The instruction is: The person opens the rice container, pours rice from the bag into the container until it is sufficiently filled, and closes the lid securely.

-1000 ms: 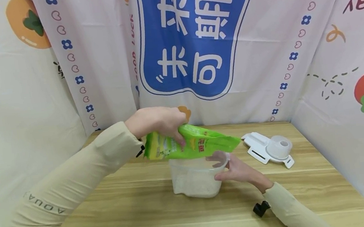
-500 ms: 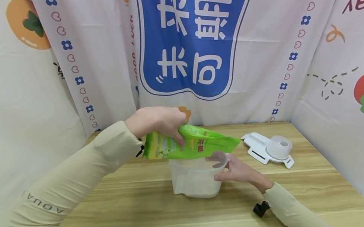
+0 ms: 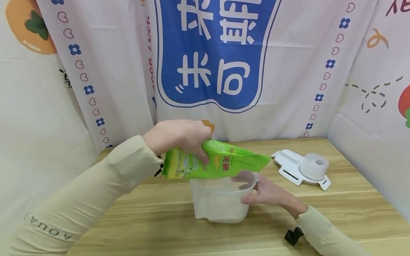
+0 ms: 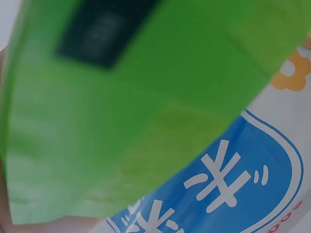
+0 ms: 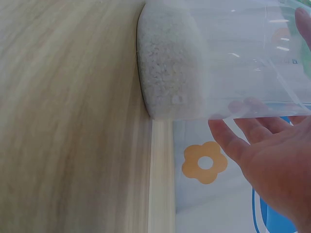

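Note:
A green plastic bag of rice (image 3: 231, 163) lies tilted on its side above a clear plastic container (image 3: 221, 204), its narrow end pointing right over the opening. My left hand (image 3: 188, 137) grips the bag from above, thumb on the near face. In the left wrist view the bag (image 4: 107, 121) fills most of the picture and hides most of that hand. My right hand (image 3: 267, 192) holds the container's right side near the rim, thumb in front and fingers behind. White rice grains (image 5: 167, 68) cover the container's bottom in the right wrist view.
To the right on the wooden table (image 3: 158, 251) lies a white lid (image 3: 291, 169) with a translucent cup (image 3: 314, 167) on it. Printed cloth (image 3: 122, 70) hangs behind the table and along both sides.

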### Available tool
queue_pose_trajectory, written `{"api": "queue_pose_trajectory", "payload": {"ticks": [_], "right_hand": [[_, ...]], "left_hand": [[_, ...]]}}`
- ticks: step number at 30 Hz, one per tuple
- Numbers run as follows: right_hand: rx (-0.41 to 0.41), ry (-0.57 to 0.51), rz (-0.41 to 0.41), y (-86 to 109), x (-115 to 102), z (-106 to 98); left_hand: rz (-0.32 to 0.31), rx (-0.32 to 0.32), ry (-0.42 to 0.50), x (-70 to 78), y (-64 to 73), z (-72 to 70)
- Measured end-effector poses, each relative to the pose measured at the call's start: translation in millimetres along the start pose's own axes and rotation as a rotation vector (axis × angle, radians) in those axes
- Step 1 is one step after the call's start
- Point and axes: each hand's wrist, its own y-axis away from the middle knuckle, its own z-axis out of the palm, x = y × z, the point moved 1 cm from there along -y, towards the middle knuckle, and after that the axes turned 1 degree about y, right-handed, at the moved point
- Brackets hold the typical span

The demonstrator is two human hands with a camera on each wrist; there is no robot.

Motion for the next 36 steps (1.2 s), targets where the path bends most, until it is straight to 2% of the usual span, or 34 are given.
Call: {"api": "queue_pose_trajectory", "payload": {"ticks": [11, 18, 26, 36], "right_hand": [[-0.001, -0.026, 0.0, -0.4, 0.4, 0.1], [-0.003, -0.031, -0.017, -1.2, 1.0, 0.3], [-0.01, -0.04, -0.002, -1.6, -1.5, -0.6], [-0.023, -0.001, 0.002, -1.2, 0.9, -1.8]], "left_hand": [[0.0, 0.003, -0.014, 1.1, 1.5, -0.6], [-0.023, 0.011, -0.041, 4.2, 1.8, -2.2], [-0.04, 0.025, -0.047, 4.1, 3.1, -1.4], [-0.011, 0.045, -0.08, 6.7, 5.5, -2.2]]}}
